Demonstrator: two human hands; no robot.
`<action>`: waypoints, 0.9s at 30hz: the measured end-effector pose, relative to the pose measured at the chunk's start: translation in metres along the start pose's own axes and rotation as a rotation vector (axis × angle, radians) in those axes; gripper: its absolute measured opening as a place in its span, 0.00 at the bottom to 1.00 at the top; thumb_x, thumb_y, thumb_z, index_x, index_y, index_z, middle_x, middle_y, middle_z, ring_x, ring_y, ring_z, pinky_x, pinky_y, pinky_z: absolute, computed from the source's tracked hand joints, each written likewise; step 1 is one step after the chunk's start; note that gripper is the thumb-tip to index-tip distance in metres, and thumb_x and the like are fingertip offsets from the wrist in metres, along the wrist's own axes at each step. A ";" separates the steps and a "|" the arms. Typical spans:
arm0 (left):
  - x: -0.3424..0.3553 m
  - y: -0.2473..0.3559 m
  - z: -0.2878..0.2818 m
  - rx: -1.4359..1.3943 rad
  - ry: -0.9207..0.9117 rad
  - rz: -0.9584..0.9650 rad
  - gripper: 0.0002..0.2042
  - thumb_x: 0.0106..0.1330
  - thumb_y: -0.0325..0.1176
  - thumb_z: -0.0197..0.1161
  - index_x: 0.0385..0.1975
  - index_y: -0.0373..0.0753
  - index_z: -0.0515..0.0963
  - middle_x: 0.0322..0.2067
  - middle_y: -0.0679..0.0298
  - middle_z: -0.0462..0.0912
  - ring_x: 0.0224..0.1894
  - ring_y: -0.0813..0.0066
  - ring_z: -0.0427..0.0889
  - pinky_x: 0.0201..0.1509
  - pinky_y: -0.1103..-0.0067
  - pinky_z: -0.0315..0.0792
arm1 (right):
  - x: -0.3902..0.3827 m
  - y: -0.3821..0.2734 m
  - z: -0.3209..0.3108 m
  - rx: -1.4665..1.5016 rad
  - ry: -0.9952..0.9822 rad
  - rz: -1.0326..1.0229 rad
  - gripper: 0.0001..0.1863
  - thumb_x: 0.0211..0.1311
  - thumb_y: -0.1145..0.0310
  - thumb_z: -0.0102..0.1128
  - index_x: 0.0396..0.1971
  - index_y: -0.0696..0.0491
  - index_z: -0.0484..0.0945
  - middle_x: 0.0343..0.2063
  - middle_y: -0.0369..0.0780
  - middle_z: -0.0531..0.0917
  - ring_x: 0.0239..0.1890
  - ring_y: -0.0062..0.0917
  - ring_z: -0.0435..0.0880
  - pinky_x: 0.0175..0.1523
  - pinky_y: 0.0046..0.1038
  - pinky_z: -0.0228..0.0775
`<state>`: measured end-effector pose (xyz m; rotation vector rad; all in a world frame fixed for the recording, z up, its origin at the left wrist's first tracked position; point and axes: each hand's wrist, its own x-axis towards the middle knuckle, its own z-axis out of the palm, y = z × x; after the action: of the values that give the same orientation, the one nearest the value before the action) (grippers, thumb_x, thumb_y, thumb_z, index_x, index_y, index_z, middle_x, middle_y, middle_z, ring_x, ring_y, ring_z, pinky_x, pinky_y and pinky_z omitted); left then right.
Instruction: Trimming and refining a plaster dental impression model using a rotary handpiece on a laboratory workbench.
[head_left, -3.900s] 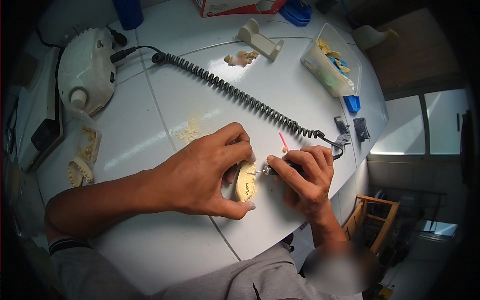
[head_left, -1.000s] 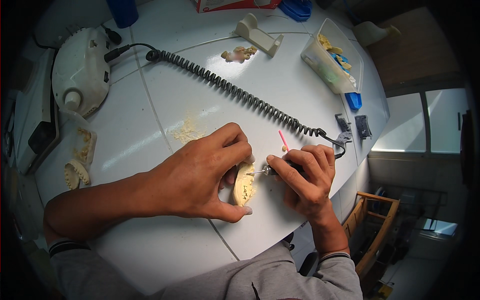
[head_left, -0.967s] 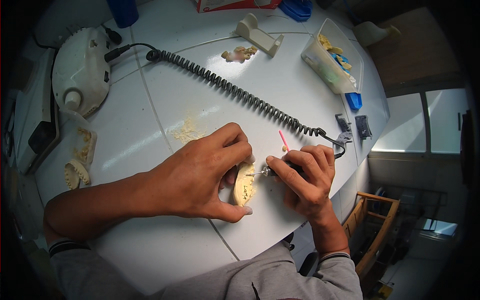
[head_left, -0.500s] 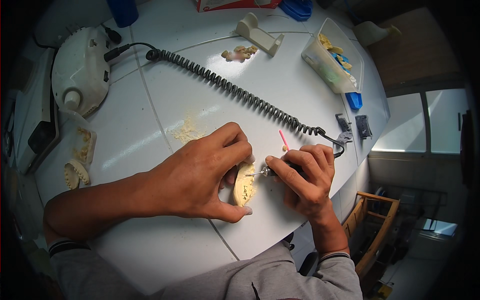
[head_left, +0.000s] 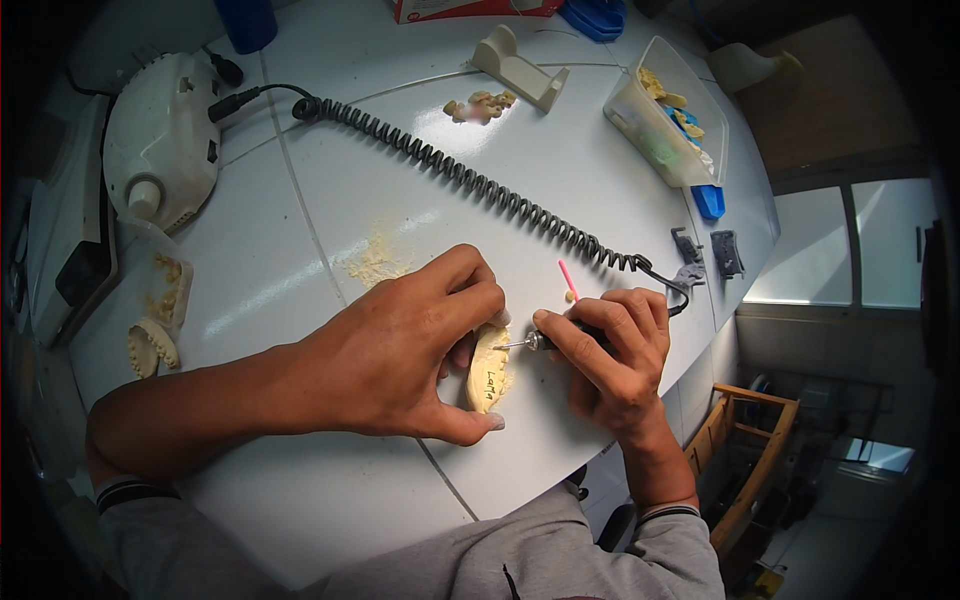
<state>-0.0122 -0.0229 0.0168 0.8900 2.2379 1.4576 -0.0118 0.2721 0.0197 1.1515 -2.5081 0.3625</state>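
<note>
A cream-coloured plaster dental model (head_left: pixel 486 375) with dark handwriting on its side stands on the white table, gripped between the thumb and fingers of my left hand (head_left: pixel 415 345). My right hand (head_left: pixel 615 350) is closed round a black rotary handpiece (head_left: pixel 585 338), held like a pen. Its thin metal bur (head_left: pixel 512 345) reaches the upper part of the model's side. From the back of the handpiece a black coiled cord (head_left: pixel 470 185) runs to a white control unit (head_left: pixel 162 140) at the far left. Some fingers of both hands are hidden.
Pale dust (head_left: pixel 376 262) lies beyond my left hand. A pink stick (head_left: pixel 567 280) rests near my right knuckles. Further off are a handpiece stand (head_left: pixel 520 72), tooth-like pieces (head_left: pixel 478 107), a clear bin (head_left: pixel 650 140) and grey pieces (head_left: pixel 727 254). Another dental model (head_left: pixel 152 347) sits at left.
The handpiece and my right hand have shifted very slightly, the bur tip staying at the model's side. My left hand and the model keep their place.
</note>
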 end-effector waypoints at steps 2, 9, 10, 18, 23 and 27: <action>0.001 -0.001 0.000 0.005 -0.002 0.005 0.34 0.55 0.41 0.90 0.55 0.27 0.80 0.51 0.59 0.73 0.40 0.74 0.85 0.42 0.76 0.87 | 0.000 0.001 0.000 0.004 -0.001 -0.002 0.20 0.59 0.58 0.74 0.51 0.43 0.96 0.40 0.35 0.87 0.39 0.29 0.83 0.54 0.37 0.67; 0.000 -0.001 0.000 0.000 -0.002 0.002 0.35 0.54 0.41 0.90 0.56 0.27 0.80 0.51 0.59 0.73 0.41 0.74 0.85 0.42 0.76 0.87 | 0.000 0.000 0.001 0.006 0.005 0.006 0.21 0.58 0.58 0.75 0.52 0.43 0.96 0.40 0.35 0.87 0.39 0.29 0.83 0.54 0.37 0.67; 0.001 -0.001 0.000 0.012 0.000 0.004 0.35 0.54 0.41 0.90 0.56 0.27 0.80 0.51 0.59 0.73 0.41 0.74 0.85 0.42 0.76 0.87 | 0.000 0.001 0.001 0.011 0.003 0.002 0.20 0.58 0.58 0.75 0.52 0.43 0.96 0.40 0.35 0.87 0.39 0.29 0.83 0.54 0.37 0.67; 0.000 -0.001 0.001 0.005 -0.003 -0.002 0.35 0.54 0.41 0.90 0.55 0.27 0.80 0.51 0.59 0.73 0.41 0.74 0.84 0.42 0.77 0.87 | -0.001 0.002 0.001 0.013 -0.004 0.004 0.21 0.57 0.58 0.75 0.52 0.43 0.96 0.40 0.35 0.88 0.39 0.29 0.83 0.53 0.37 0.67; 0.000 -0.001 0.000 0.001 0.001 0.007 0.34 0.55 0.41 0.90 0.55 0.27 0.80 0.51 0.59 0.73 0.41 0.74 0.84 0.42 0.77 0.87 | -0.001 0.001 -0.001 0.017 -0.005 -0.007 0.21 0.56 0.59 0.75 0.51 0.44 0.96 0.40 0.36 0.88 0.40 0.29 0.83 0.54 0.37 0.67; 0.001 -0.001 0.000 -0.004 -0.011 0.000 0.35 0.55 0.40 0.90 0.56 0.27 0.79 0.51 0.59 0.72 0.40 0.74 0.85 0.42 0.77 0.87 | -0.001 0.002 0.000 0.011 -0.003 0.009 0.21 0.56 0.59 0.75 0.51 0.44 0.96 0.40 0.35 0.88 0.40 0.29 0.83 0.54 0.37 0.67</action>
<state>-0.0128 -0.0227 0.0158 0.8949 2.2264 1.4538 -0.0123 0.2738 0.0193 1.1462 -2.5178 0.3778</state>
